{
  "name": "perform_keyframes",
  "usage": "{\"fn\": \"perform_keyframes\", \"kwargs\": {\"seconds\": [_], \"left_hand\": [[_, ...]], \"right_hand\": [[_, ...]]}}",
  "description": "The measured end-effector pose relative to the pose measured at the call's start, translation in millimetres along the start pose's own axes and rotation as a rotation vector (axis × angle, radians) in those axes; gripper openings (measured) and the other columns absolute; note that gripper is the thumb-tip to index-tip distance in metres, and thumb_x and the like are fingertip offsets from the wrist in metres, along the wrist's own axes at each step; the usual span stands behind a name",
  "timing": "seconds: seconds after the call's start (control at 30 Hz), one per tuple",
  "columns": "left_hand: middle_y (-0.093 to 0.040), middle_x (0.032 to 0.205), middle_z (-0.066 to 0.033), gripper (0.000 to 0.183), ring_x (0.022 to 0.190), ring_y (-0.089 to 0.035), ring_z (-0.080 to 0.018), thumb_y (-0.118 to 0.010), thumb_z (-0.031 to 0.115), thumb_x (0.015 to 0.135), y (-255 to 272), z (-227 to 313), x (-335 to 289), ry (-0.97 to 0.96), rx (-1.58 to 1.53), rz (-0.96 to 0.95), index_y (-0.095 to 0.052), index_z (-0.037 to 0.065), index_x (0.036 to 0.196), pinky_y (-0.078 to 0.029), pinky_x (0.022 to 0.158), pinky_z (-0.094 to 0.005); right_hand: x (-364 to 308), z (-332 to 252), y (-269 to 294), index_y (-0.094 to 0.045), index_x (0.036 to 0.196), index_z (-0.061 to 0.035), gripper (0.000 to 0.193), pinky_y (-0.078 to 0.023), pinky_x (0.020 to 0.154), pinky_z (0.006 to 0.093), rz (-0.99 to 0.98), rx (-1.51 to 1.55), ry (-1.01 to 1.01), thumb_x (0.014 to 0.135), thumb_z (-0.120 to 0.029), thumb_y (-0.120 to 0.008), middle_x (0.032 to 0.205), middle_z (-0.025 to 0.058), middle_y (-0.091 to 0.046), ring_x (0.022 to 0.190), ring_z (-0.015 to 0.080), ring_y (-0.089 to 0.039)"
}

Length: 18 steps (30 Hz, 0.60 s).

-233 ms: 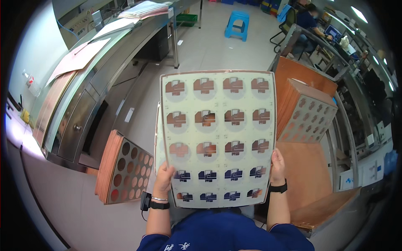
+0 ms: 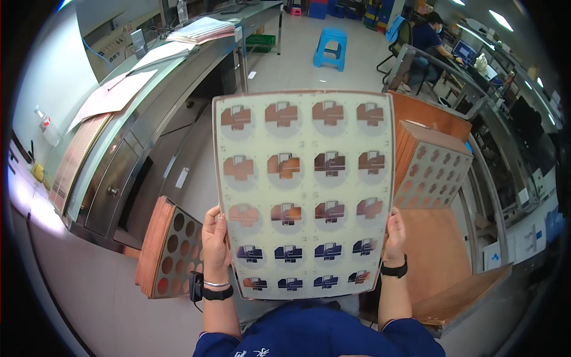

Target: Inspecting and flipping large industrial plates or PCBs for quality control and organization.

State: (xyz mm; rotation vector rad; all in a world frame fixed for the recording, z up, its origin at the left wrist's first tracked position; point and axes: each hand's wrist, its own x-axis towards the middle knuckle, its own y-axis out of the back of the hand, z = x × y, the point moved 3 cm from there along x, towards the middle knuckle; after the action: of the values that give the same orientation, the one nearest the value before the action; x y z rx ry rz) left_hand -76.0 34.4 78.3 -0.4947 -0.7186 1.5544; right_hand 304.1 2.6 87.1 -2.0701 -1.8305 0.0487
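A large pale circuit board panel [image 2: 306, 193] stands tilted in front of my body, with rows of copper-coloured pads on its face. My left hand [image 2: 215, 244] is closed on its left edge below the middle, with part of the fingers behind it. At about the same height on the opposite edge, my right hand [image 2: 394, 238] grips the panel, the thumb near the front. Only one sheet shows; whether another lies behind it I cannot tell.
Left of me, a stack of panels with round copper spots [image 2: 169, 256] leans near a metal desk [image 2: 128, 140]. On the right, a metal-framed wooden rack [image 2: 437, 247] holds another panel stack [image 2: 440, 169]. Beyond are a blue stool [image 2: 330, 49] and a seated person [image 2: 425, 38].
My left hand has moved left and up along the panel's edge. The panel has shifted slightly left, and the second sheet edge seen behind it on the left no longer shows.
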Motion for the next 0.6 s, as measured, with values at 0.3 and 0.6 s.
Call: {"fn": "perform_keyframes", "kwargs": {"seconds": [0.3, 0.6], "left_hand": [[-0.054, 0.116, -0.0155, 0.014, 0.108, -0.053, -0.0200, -0.052, 0.007, 0.092, -36.4, 22.5, -1.9, -0.420, 0.210, -0.129, -0.054, 0.001, 0.104, -0.041, 0.098, -0.0361], [-0.049, 0.127, -0.0138, 0.039, 0.109, -0.053, -0.0158, -0.052, 0.007, 0.092, -27.8, -11.5, -8.8, 0.079, -0.015, -0.041, -0.041, 0.000, 0.129, -0.044, 0.095, -0.0289]], "right_hand": [[41.4, -46.5, -13.6, -0.051, 0.114, -0.0035, 0.023, -0.046, 0.090, 0.0337, 0.133, -0.063, 0.423, 0.096, -0.017, -0.047, 0.109, 0.0092, -0.059, 0.101, 0.0195, -0.056], [51.0, -14.7, -49.2, -0.048, 0.118, -0.0059, 0.027, -0.048, 0.092, 0.0380, -0.268, 0.926, -0.004, 0.097, -0.022, -0.042, 0.118, 0.0117, -0.054, 0.107, 0.0231, -0.055]]}}
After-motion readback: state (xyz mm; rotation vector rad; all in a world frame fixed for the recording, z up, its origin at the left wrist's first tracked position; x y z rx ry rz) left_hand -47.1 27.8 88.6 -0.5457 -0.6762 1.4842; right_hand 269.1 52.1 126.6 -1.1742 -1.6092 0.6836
